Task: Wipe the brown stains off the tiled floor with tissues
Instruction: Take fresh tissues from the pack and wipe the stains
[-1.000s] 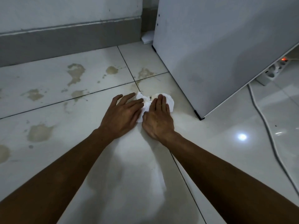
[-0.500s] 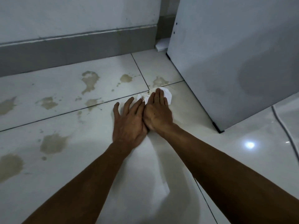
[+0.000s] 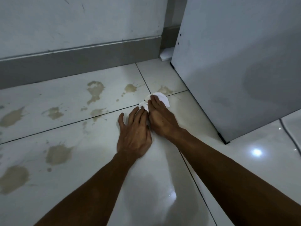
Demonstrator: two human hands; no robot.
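On the far left of the tiled floor (image 3: 162, 185) we see the work still waiting for us: brown stains (image 3: 58, 154) in pale patches across the near tiles and more up by the grey skirting board (image 3: 78, 61), all untouched. Moving toward the middle, our left hand (image 3: 135, 132) lies flat with fingers straight, palm on the tile and fingertips pressing the near edge of the tissues (image 3: 163, 99), thumb spread to the side. Just beside it and touching, our right hand (image 3: 160, 118) also lies flat with straight fingers on top of the wad, gripping nothing. The tissues sit where the grout lines cross, just short of a small stain (image 3: 165, 90) beyond them. We judge this to be the wiping stroke itself, early in the job, and the next move likely calls for a firm push forward onto that small stain, then a sweep left. To the right a white cabinet panel (image 3: 236, 70) stands close, leaving little room on that side. The glossy tiles reflect a lamp (image 3: 256, 152), and a white cable (image 3: 290, 137) runs along the right edge; the room is dim.
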